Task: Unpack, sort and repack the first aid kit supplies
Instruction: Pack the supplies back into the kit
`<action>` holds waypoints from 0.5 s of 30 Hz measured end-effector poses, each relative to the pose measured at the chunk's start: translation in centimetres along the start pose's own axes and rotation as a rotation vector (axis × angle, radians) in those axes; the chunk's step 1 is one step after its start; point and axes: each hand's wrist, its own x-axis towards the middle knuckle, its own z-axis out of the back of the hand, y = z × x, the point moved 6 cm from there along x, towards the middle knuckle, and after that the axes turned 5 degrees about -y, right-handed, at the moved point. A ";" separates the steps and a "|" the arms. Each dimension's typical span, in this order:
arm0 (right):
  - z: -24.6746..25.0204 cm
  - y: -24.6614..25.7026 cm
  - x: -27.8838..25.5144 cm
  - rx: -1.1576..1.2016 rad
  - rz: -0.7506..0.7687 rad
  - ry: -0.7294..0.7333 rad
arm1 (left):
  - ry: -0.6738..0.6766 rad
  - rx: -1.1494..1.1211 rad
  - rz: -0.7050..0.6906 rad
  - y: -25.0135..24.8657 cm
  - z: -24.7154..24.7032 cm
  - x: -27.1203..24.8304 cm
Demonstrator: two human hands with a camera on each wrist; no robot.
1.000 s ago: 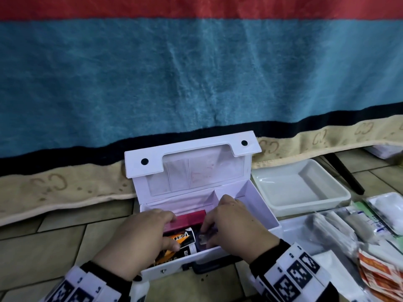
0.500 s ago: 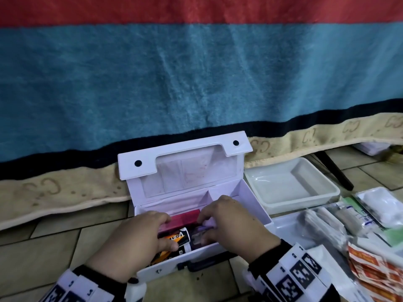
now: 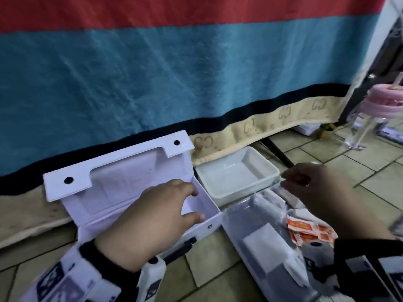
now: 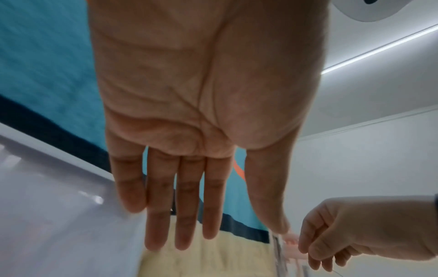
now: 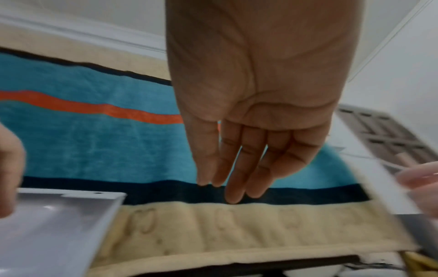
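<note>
- left hand (image 3: 152,223) flat over the open kit box (image 3: 91,205), fingers straight, holding nothing
- right hand (image 3: 316,192) loose above the supplies tray (image 3: 239,225), nothing held

Both our hands were down in the white box (image 3: 202,223) before. Now our right hand (image 3: 316,192) has come out and gone over the packs (image 3: 270,205) lying to the right. Our left hand (image 3: 152,223) has lifted up over the box, its fingers (image 4: 189,202) straight and holding nothing.
</note>
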 end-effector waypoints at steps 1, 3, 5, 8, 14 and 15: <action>0.8 -1.7 0.1 -0.018 -0.050 -0.030 | 0.017 0.007 -0.031 -1.0 -0.6 0.5; 1.1 -4.8 0.1 -0.089 -0.124 -0.010 | 0.058 0.028 -0.092 -2.9 -2.1 1.7; 0.3 -7.4 -0.4 -0.181 -0.177 0.094 | 0.113 0.066 -0.154 -4.8 -3.6 2.8; -0.2 -10.2 -1.3 -0.182 -0.267 0.151 | 0.215 0.142 -0.247 -7.4 -5.9 4.1; -0.7 -11.6 -3.2 -0.290 -0.317 0.330 | 0.348 0.203 -0.368 -11.3 -9.9 7.0; -1.2 -11.5 -3.6 -0.302 -0.304 0.371 | 0.349 0.178 -0.398 -12.0 -10.5 7.4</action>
